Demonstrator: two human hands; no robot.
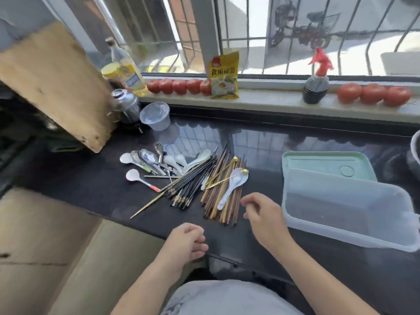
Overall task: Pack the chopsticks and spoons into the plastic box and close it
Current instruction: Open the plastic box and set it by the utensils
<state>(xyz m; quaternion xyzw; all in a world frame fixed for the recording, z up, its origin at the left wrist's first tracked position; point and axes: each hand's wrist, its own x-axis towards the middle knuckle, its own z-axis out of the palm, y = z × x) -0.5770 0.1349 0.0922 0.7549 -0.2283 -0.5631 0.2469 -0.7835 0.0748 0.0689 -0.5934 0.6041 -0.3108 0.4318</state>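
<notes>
A heap of chopsticks lies on the black counter: dark ones (193,183) on the left, brown wooden ones (223,201) on the right. A white spoon (230,189) rests on the brown bundle. Metal and white spoons (156,162) lie in a pile behind them. The clear plastic box (341,233) stands empty at the right, its green lid (318,161) lying behind it. My right hand (264,214) hovers just right of the brown chopsticks, fingers loosely curled, holding nothing. My left hand (185,243) rests at the counter's front edge, fingers curled in, holding nothing.
A wooden cutting board (50,83) leans at the left. A small clear lidded cup (155,115), a steel pot (125,105) and oil bottles (128,71) stand at the back left. Tomatoes (179,86), a yellow packet (223,75) and a dark bottle (316,87) line the windowsill.
</notes>
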